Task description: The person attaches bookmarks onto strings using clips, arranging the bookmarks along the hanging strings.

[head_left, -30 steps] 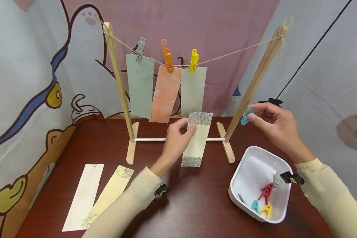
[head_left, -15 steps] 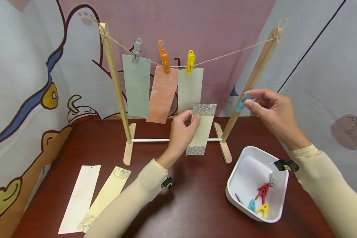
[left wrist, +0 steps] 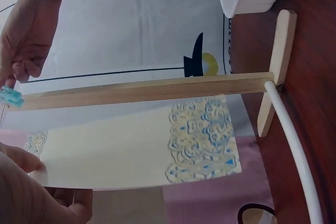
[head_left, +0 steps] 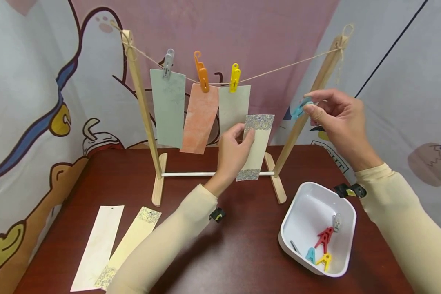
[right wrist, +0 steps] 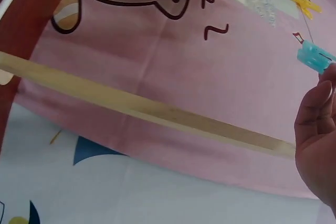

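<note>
My left hand pinches a cream bookmark by its left edge, thumb in front; lacy blue-grey patterned bands cross its top and bottom. It is held up below the twine line, to the right of a pale grey-green card hanging from a yellow clothespin. Between thumb and forefinger, my right hand pinches a light blue clothespin near the right wooden post. In the left wrist view the bookmark stretches out from my thumb, its wider patterned band at the far end.
A sage card and an orange card hang further left from grey and orange clothespins. A white bin with several clothespins stands at right. Two more bookmarks, one plain white and one patterned yellow, lie at left.
Both hands have risen toward the line, the left also shifting right with the bookmark. The right hand has lifted the blue clothespin. The hanging cards stay in place.
</note>
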`<action>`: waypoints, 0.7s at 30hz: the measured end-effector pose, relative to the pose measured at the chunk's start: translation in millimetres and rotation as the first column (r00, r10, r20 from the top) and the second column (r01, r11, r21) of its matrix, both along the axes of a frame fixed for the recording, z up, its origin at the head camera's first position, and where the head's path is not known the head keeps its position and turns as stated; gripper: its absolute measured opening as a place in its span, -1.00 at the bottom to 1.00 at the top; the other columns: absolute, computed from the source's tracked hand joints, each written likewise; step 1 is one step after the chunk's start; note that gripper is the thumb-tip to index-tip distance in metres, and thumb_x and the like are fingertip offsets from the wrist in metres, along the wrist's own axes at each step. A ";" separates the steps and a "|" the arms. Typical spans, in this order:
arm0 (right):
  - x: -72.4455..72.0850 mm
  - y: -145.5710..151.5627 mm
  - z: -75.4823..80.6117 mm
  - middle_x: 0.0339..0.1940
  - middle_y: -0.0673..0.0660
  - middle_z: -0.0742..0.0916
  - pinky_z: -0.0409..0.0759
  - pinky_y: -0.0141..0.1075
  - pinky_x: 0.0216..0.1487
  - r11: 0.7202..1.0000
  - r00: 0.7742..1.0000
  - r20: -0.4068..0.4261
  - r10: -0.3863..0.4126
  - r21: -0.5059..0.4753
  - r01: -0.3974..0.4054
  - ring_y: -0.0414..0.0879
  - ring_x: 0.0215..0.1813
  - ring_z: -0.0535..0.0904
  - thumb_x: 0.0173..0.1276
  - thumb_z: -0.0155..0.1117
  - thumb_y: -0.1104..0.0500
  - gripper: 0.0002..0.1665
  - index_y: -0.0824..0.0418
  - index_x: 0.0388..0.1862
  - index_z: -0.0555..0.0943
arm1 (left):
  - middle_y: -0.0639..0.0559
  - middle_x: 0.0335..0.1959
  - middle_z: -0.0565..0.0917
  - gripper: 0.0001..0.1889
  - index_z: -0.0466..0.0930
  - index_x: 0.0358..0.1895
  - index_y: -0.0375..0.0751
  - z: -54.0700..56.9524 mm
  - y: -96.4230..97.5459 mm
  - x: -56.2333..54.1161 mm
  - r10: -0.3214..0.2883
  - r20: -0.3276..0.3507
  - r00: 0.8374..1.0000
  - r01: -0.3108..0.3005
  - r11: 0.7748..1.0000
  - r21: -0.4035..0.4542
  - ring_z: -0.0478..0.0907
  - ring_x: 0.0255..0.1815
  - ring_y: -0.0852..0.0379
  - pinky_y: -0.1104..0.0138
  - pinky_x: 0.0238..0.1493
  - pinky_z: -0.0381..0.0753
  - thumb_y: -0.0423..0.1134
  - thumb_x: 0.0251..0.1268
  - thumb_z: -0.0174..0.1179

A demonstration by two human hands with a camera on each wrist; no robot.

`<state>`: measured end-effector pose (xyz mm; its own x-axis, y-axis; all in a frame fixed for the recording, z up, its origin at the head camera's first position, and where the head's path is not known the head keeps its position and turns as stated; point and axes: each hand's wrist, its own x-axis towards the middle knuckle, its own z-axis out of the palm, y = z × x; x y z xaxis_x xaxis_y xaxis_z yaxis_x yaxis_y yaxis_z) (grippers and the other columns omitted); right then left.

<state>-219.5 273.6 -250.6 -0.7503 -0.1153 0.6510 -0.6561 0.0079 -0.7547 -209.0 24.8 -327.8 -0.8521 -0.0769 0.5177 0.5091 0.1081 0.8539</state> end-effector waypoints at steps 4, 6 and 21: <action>-3.7 -3.9 10.1 -0.36 0.19 0.79 0.59 -0.43 -0.38 0.999 0.999 -0.005 0.037 -0.039 -0.037 -0.05 -0.48 0.56 0.40 0.46 0.53 -0.71 0.54 0.07 0.74 | 0.06 -0.48 0.57 -0.88 0.75 -0.16 -0.39 5.0 5.0 -3.6 0.021 -0.012 1.000 -0.021 1.000 0.013 0.41 -0.45 0.30 0.41 -0.40 0.41 -0.37 0.52 0.29; -6.5 -6.3 15.3 -0.34 0.21 0.78 0.59 -0.41 -0.36 0.999 0.999 -0.004 0.037 -0.039 -0.037 -0.05 -0.48 0.55 0.41 0.49 0.49 -0.71 0.55 0.08 0.73 | 0.04 -0.46 0.61 -0.88 0.75 -0.16 -0.39 6.7 7.5 -5.6 0.031 -0.012 0.999 -0.031 0.999 0.021 0.43 -0.44 0.32 0.42 -0.38 0.43 -0.37 0.53 0.29; -14.5 -35.4 50.8 -0.14 0.25 0.80 0.44 -0.41 -0.48 0.995 0.996 -0.041 0.083 -0.053 -0.085 -0.09 -0.61 0.43 0.43 0.52 0.42 -0.74 0.52 0.04 0.75 | 0.03 -0.48 0.63 -0.88 0.74 -0.16 -0.43 22.9 19.9 -15.9 0.033 0.008 0.999 -0.034 0.990 0.136 0.44 -0.46 0.32 0.43 -0.38 0.45 -0.40 0.55 0.29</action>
